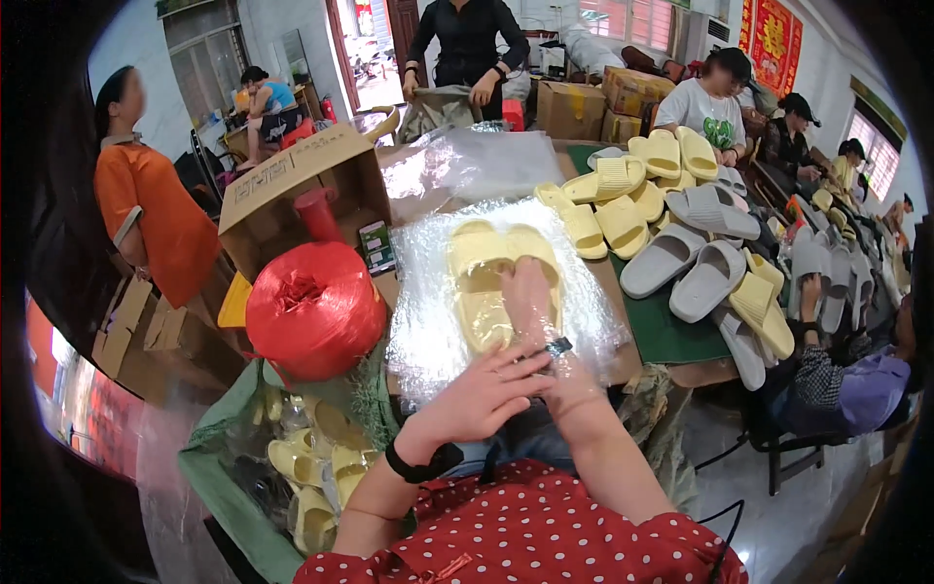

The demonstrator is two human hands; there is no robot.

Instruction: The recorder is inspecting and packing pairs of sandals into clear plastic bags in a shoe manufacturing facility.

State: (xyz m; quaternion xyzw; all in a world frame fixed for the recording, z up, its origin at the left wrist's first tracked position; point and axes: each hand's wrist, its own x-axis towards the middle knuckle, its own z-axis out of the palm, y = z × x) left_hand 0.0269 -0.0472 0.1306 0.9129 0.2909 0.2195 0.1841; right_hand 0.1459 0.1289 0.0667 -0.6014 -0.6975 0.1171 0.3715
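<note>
On the worktop (671, 336) I see pale yellow slippers (501, 282) in clear plastic, long axis running away from me; right hand (530, 292) pressing flat, left hand (486, 394) open.

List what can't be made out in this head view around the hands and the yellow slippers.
- Right hand: fingers inside the clear plastic bag; glare hides the grip.
- Yellow slippers: soles unseen, blurred by plastic.
- Left hand: covers part of the right wrist.
- Red twine spool: hides the table behind it.
</note>
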